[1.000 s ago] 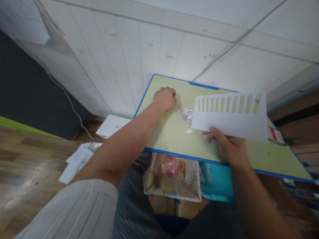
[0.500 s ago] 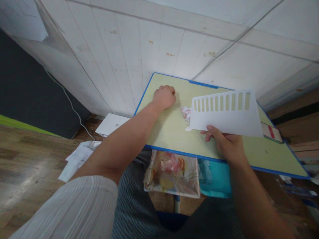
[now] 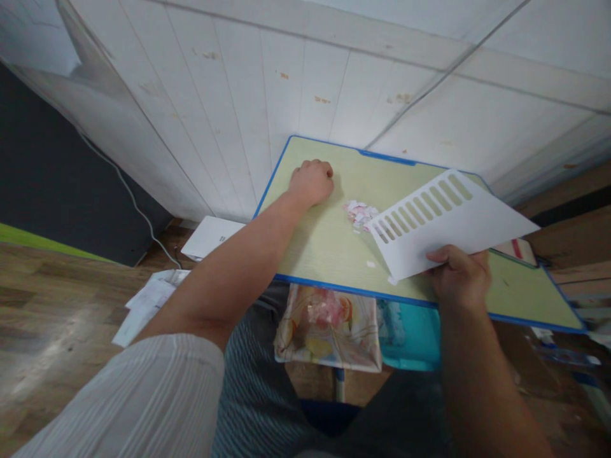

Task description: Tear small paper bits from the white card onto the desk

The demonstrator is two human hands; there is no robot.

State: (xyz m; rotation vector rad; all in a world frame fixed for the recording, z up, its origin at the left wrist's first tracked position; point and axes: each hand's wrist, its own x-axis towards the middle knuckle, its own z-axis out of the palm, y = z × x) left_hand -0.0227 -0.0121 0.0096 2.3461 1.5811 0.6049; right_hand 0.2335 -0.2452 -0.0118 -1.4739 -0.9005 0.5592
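Observation:
My right hand [image 3: 461, 277] grips a thin white sheet [image 3: 432, 245] by its near edge, thumb on top. A row of long rounded slots runs along the sheet's far side, and I cannot tell whether it is paper or plastic. Its left end is tilted over the table beside a small heap of white and pinkish paper scraps [image 3: 359, 213], partly covering it. One small scrap [image 3: 371, 263] lies apart, nearer to me. My left hand [image 3: 312, 182] rests closed on the table, left of the heap; anything under its curled fingers is hidden.
The pale yellow folding table [image 3: 315, 248] has a blue rim and stands against a white panelled wall [image 3: 281, 102]. Phone-like item [image 3: 518, 251] lies at its right. Below the front edge hang a patterned pouch [image 3: 329, 331] and a teal one [image 3: 413, 337]. White box [image 3: 210, 236] and papers [image 3: 155, 296] sit left.
The slotted sheet has turned, its far right part swinging away and its left end dropping toward me. More of the scrap heap shows. My right hand shifted right; my left hand stayed in place.

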